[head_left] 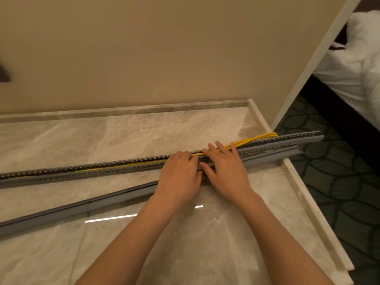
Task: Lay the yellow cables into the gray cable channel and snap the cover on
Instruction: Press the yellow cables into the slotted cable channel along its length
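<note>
Here the gray cable channel (82,170) lies lengthwise across the marble surface (102,136), running from the left edge of view to past the surface's right edge, where its end overhangs the floor. Its side walls are slotted, with a row of small holes along the near wall. The yellow cables (248,140) sit inside the channel along the left and middle stretch (yellow shows through the slots), then rise out of it near the right end and loop back just beside the far wall.

The cover (72,208), a plain gray strip, is off the channel; it lies on the marble nearer the person, angled, passing under both hands and ending close beside the channel at right.

Left hand (180,175): palm down, fingers curled over the channel's top. Right hand (225,168): palm down, fingers spread across the channel and the cables, thumb on the near wall. The two hands touch at the thumbs.

Surroundings: beige wall (144,48) behind the marble, which has a raised lip at the back and right. Dark patterned carpet (339,182) to the right, white bedding (357,64) beyond it.
</note>
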{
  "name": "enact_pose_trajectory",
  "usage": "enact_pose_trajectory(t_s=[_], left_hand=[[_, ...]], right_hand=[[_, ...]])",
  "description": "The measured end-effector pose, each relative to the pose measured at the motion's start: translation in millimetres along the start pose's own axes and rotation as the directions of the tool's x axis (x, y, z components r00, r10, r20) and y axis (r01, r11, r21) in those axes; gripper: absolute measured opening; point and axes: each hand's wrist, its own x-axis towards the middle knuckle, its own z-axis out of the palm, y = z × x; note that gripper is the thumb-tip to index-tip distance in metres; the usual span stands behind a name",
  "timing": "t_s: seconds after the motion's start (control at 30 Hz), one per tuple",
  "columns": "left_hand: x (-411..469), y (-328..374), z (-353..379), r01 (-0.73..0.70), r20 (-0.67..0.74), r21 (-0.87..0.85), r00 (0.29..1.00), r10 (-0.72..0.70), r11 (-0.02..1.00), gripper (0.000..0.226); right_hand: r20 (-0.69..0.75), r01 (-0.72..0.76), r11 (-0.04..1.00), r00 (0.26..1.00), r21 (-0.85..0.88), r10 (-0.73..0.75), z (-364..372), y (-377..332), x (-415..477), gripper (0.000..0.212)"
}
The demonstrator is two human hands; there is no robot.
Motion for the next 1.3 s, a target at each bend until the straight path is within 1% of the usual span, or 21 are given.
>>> enact_pose_trajectory(t_s=[0.17,0.3,0.37,0.43,0.53,0.6,0.67,0.77,0.87,0.97,1.03,1.17,1.23,1.3], left_hand=[[12.3,11.9,0.2,0.106,0.050,0.103,0.992,-0.112,0.989,0.033],[21.3,22.6,-1.1,0.151,0.004,0.083,0.988,-0.152,0.985,0.033],[22.9,29.9,-0.6,0.138,0.006,0.059,0.990,-0.138,0.989,0.035],[23.9,36.8,1.1,0.125,0.028,0.068,0.991,-0.127,0.990,0.037],[26.1,38.6,1.4,0.106,0.048,0.115,0.993,-0.112,0.988,0.038],[28.9,36.3,-2.7,0.081,0.061,0.158,0.994,-0.091,0.984,0.037],[35.0,34.0,-7.5,0.044,0.074,0.204,0.995,-0.060,0.978,0.037],[46.8,33.5,-12.9,0.024,0.071,0.250,0.997,-0.043,0.968,0.039],[58.0,38.4,-13.3,0.040,0.053,0.166,0.997,-0.049,0.985,0.039],[62.0,47.2,-11.3,0.055,0.032,0.065,0.998,-0.057,0.996,0.037],[61.0,51.9,-10.7,0.033,0.026,0.048,0.999,-0.034,0.998,0.035],[63.4,66.6,-6.5,-0.030,0.048,0.089,0.998,0.026,0.996,0.034],[67.7,76.1,-3.1,-0.029,0.047,0.076,0.999,0.026,0.997,0.036],[70.9,87.8,-0.5,0.011,0.028,0.066,1.000,-0.013,0.998,0.038]], right_hand=[[0.040,0.061,0.997,0.997,0.044,-0.063,-3.3,6.8,2.7,0.041],[0.035,0.101,0.991,0.994,0.087,-0.105,-12.4,12.4,9.7,0.032],[0.038,0.075,0.991,0.996,0.111,-0.080,-18.1,13.8,13.9,0.028],[0.077,0.026,0.986,0.996,0.167,-0.040,-22.3,16.0,16.5,0.030],[0.148,-0.016,0.959,0.989,0.283,-0.027,-26.9,18.3,15.0,0.035],[0.155,-0.039,0.920,0.988,0.390,-0.023,-33.3,19.0,10.4,0.036],[0.101,-0.094,0.864,0.994,0.495,0.050,-43.3,21.3,2.1,0.033],[0.027,-0.163,0.798,0.983,0.581,0.181,-60.1,32.5,-12.4,0.026],[0.005,-0.226,0.758,0.959,0.612,0.282,-82.0,49.2,-25.3,0.020],[-0.024,-0.252,0.693,0.932,0.676,0.362,-104.2,65.8,-37.8,0.021],[-0.052,-0.242,0.652,0.916,0.719,0.397,-117.9,76.8,-43.1,0.020],[-0.071,-0.230,0.622,0.904,0.749,0.421,-141.5,106.8,-45.3,0.021],[-0.074,-0.221,0.616,0.906,0.756,0.417,-150.3,123.1,-41.7,0.021],[-0.094,-0.213,0.633,0.905,0.744,0.415,-157.5,140.4,-38.1,0.022]])
